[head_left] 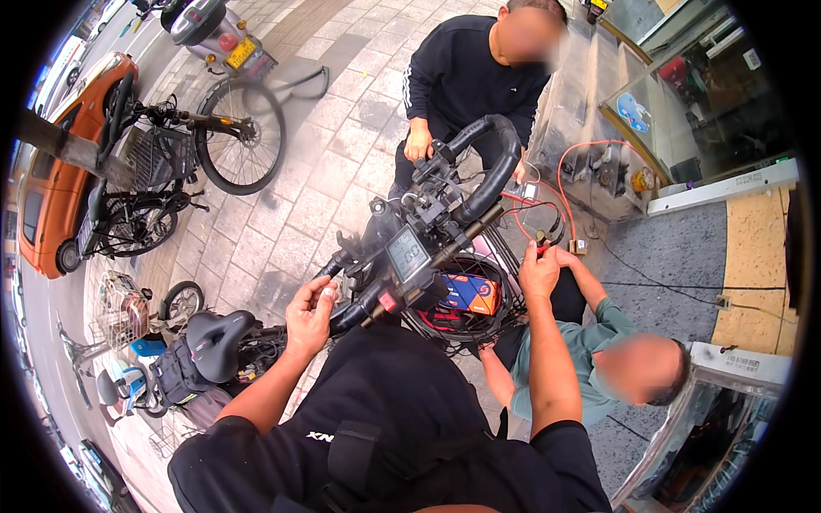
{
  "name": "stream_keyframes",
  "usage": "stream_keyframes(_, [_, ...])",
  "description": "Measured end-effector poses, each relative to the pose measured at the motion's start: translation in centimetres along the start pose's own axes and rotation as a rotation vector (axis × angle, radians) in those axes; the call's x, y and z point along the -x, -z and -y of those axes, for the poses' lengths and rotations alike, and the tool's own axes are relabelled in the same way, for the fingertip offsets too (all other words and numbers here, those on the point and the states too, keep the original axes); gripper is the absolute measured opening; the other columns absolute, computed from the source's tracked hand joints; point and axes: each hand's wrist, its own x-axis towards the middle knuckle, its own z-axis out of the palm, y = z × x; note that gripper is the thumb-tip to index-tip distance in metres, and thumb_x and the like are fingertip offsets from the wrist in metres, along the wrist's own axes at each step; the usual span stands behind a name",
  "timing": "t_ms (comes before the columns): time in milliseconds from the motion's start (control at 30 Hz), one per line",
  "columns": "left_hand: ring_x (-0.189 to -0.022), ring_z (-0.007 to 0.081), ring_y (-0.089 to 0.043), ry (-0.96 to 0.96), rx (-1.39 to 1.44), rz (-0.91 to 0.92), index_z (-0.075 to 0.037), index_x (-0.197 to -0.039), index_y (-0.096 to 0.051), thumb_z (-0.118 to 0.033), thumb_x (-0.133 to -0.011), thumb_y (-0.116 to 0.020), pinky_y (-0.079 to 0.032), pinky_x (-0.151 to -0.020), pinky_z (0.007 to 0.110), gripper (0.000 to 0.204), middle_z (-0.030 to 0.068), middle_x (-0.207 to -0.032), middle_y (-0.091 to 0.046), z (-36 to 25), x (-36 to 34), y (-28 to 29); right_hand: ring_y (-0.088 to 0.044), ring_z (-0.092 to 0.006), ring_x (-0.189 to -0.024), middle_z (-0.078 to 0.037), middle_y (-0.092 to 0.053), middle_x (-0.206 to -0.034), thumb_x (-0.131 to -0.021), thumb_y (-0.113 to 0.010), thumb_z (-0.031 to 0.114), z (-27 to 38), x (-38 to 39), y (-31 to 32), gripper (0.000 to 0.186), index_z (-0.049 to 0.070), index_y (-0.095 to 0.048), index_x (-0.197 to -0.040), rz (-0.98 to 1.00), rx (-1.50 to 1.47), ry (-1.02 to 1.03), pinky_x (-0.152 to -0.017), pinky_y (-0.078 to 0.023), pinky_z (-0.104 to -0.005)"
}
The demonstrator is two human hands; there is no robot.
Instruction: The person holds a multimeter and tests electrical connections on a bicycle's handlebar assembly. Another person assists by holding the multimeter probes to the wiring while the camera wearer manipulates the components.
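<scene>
My left hand (310,316) is beside the near side of a handlebar (359,313), its fingers loosely bent and the thumb apart. It appears to hold nothing; contact with the bar is unclear. My right hand (540,274) is closed around a small red-handled tool (540,244), apparently pliers, close to some red and black wires (547,205). Between my hands, a display (408,253) is mounted on the handlebar. Below it, a wire basket (513,301) holds a blue and orange box (469,292).
One person in black (470,77) crouches beyond the handlebar; another in green (564,368) is low at my right. An orange cable (560,167) runs by the glass shopfront (684,94). A bicycle (239,137) and orange car (81,171) stand left, near a black saddle (218,346).
</scene>
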Motion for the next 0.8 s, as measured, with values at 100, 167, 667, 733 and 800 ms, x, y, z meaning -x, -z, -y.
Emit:
stream_keyframes(100, [-0.106, 0.0186, -0.073, 0.012, 0.012, 0.006, 0.005, -0.138, -0.063, -0.015, -0.11, -0.063, -0.057, -0.098, 0.033, 0.034, 0.0142, -0.121, -0.074, 0.1, -0.1, -0.1, -0.072, -0.0479, -0.091, -0.026, -0.073, -0.096, -0.101, -0.067, 0.037, -0.7, -0.2, -0.5, 0.038, 0.0, -0.065, -0.112, -0.094, 0.013, 0.101, -0.082, -0.055, -0.0554])
stream_keyframes(167, [-0.105, 0.0188, -0.073, 0.012, 0.015, 0.003, 0.005, -0.138, -0.063, -0.015, -0.111, -0.063, -0.057, -0.097, 0.033, 0.034, 0.0144, -0.121, -0.074, 0.4, -0.1, 0.0, -0.071, -0.048, -0.089, -0.026, -0.073, -0.094, -0.101, -0.068, 0.036, -0.6, -0.1, -0.5, 0.037, 0.0, -0.064, -0.109, -0.053, 0.015, 0.059, -0.08, -0.055, -0.0553])
stream_keyframes(667, [-0.103, 0.0194, -0.074, 0.024, 0.047, 0.029, 0.005, -0.138, -0.063, -0.015, -0.111, -0.062, -0.059, -0.096, 0.033, 0.033, 0.0146, -0.121, -0.074, 0.4, -0.3, 0.2, -0.069, -0.0492, -0.095, -0.028, -0.071, -0.096, -0.1, -0.068, 0.037, 0.7, 0.1, 0.2, 0.041, -0.004, -0.065, -0.105, -0.04, -0.062, -0.005, -0.086, -0.053, -0.0538])
stream_keyframes(733, [-0.103, 0.0196, -0.074, 0.025, 0.047, 0.03, 0.005, -0.138, -0.063, -0.015, -0.111, -0.062, -0.059, -0.096, 0.033, 0.033, 0.0146, -0.121, -0.074, 0.4, -0.3, 0.3, -0.069, -0.0491, -0.096, -0.028, -0.071, -0.098, -0.1, -0.069, 0.037, 0.9, 0.1, 0.3, 0.041, -0.004, -0.065, -0.106, -0.035, -0.059, -0.009, -0.087, -0.053, -0.0535])
stream_keyframes(800, [-0.104, 0.0196, -0.074, 0.025, 0.06, 0.032, 0.005, -0.138, -0.063, -0.015, -0.111, -0.062, -0.059, -0.096, 0.034, 0.033, 0.0146, -0.122, -0.073, 0.5, -0.3, 0.2, -0.068, -0.0488, -0.098, -0.028, -0.071, -0.099, -0.1, -0.069, 0.037, 1.0, 0.1, 0.4, 0.041, -0.004, -0.066, -0.107, -0.032, -0.045, -0.005, -0.088, -0.053, -0.0532])
